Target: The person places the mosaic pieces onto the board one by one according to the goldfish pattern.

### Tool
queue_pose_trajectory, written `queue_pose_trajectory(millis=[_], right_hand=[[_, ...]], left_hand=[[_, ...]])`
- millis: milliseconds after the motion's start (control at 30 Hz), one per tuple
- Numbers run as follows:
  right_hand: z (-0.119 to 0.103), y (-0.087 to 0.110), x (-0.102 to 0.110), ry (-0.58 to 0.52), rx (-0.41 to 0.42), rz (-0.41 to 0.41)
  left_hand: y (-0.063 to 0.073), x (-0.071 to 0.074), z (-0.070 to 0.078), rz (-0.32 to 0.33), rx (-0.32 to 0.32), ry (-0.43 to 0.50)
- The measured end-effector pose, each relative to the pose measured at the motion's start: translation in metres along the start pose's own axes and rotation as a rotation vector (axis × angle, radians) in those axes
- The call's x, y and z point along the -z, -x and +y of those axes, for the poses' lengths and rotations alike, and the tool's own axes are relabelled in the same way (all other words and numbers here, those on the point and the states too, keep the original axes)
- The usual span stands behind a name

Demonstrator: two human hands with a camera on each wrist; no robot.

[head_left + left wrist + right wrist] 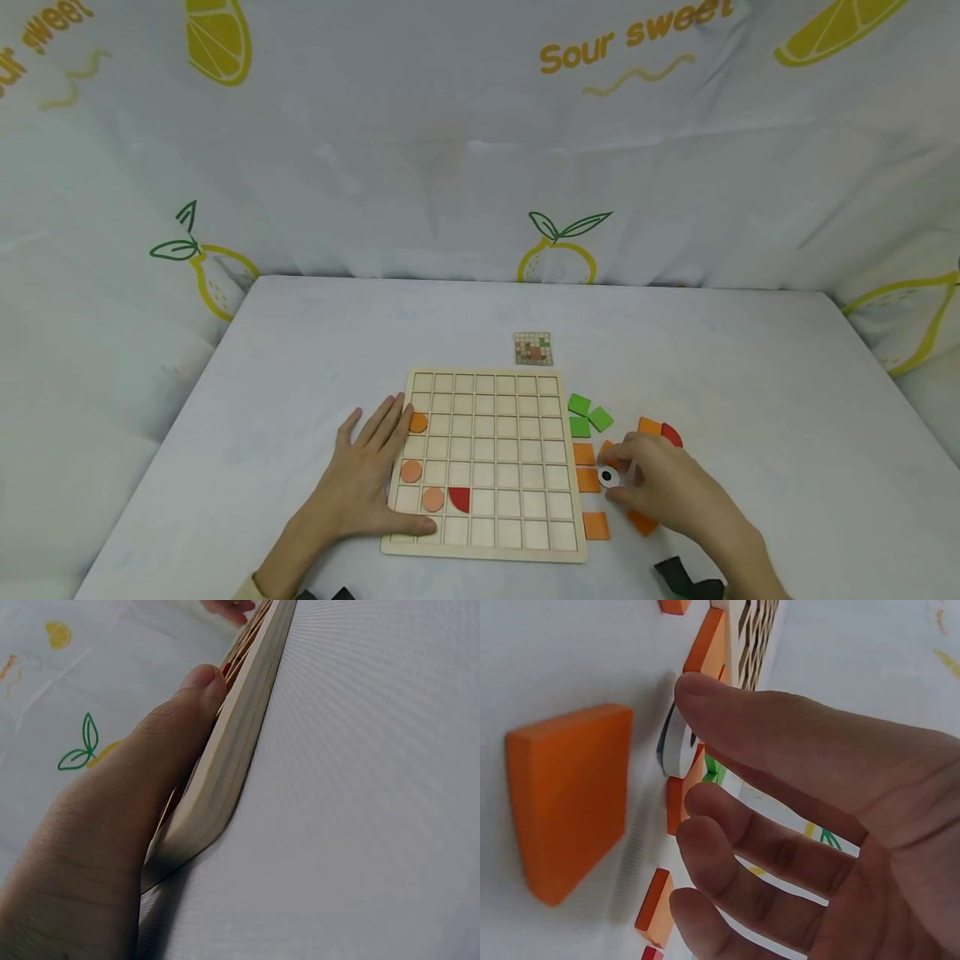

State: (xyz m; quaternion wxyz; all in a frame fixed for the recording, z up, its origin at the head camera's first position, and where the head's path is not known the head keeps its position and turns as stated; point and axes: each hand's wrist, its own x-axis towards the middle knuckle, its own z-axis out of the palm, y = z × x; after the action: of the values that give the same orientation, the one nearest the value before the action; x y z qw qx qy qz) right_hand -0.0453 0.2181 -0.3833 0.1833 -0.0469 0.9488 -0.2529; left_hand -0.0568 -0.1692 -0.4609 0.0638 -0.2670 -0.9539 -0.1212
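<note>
A pale wooden grid board (504,458) lies on the table. My left hand (367,483) rests along its left edge with straight fingers, the thumb lying over the lower left corner. In the left wrist view the thumb (161,731) lies along the board's rim (240,727). An orange disc (418,422), two peach discs (411,472) and a red quarter-circle piece (460,500) sit in the grid. Right of the board, my right hand (663,483) pinches a white round piece with a black dot (608,477) between thumb and index finger; it looks tilted in the right wrist view (676,746).
Green squares (580,427) and several orange squares (597,526) lie beside the board's right edge. Another red quarter-circle (672,434) lies beyond the right hand. Behind the board is a small patterned card (533,348). A black strap-like item (686,581) lies near the front edge.
</note>
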Motion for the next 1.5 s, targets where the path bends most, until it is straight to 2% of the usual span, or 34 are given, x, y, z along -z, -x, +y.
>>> queue_pose_trajectory(millis=[533, 867, 1133, 1267, 1400, 1500], right_hand=[[0.005, -0.004, -0.003, 0.014, 0.084, 0.015], [0.003, -0.004, 0.0, 0.025, 0.084, 0.023], [-0.006, -0.004, -0.001, -0.014, 0.092, 0.007], [-0.014, -0.004, -0.002, -0.001, 0.131, 0.019], [-0.022, -0.004, -0.003, -0.008, 0.209, 0.047], [-0.027, -0.005, -0.003, -0.023, 0.237, 0.038]], left_hand=[[0.0, 0.0, 0.0, -0.006, 0.003, 0.001], [-0.002, 0.0, 0.0, -0.014, 0.007, 0.002], [-0.003, 0.0, 0.001, -0.027, 0.018, 0.001], [-0.002, 0.001, 0.001, -0.026, 0.018, 0.005], [-0.001, 0.001, 0.001, -0.018, 0.015, 0.003], [0.0, 0.001, 0.001, -0.016, 0.012, 0.002]])
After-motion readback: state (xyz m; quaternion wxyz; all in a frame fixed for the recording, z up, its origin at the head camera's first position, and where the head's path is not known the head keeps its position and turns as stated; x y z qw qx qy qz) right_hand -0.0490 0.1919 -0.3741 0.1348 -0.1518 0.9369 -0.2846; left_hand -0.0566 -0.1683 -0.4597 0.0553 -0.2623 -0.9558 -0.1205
